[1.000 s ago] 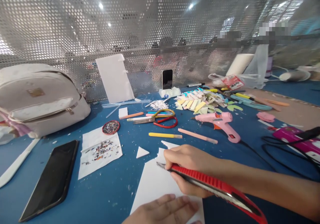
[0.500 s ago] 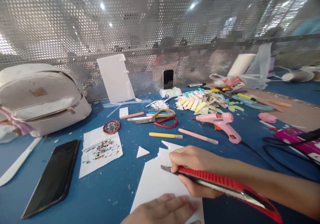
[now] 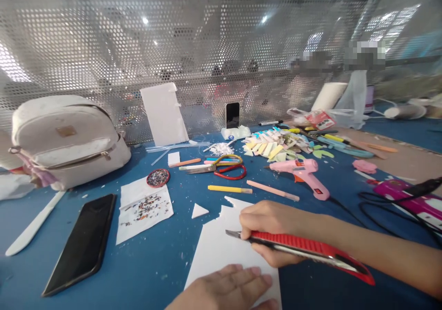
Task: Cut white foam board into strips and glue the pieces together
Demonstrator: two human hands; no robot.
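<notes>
In my right hand (image 3: 272, 229) is a red utility knife (image 3: 311, 245), its blade out and pointing left over a white sheet of board (image 3: 214, 250). I cannot tell whether the blade touches the surface. My left hand (image 3: 228, 291) lies flat on the lower part of that sheet, fingers stretched out. The far edge of the sheet is jagged from cutting. A small white triangle (image 3: 199, 211) rests just beyond it, to the left. Past the sheet lie a yellow marker (image 3: 229, 189) and a pink marker (image 3: 272, 190).
A pink glue gun (image 3: 304, 172) and scissors (image 3: 228, 166) lie beyond my hands, with a heap of paper strips (image 3: 272, 144) behind. Leftward are a black phone (image 3: 83, 243), a paper with bits (image 3: 145, 211) and a white backpack (image 3: 69, 139). A perforated metal screen (image 3: 193, 38) stands behind.
The view has shifted slightly, so the scene sits a little further right on the left side. Both hands keep nearly the same pose, with the knife still over the sheet.
</notes>
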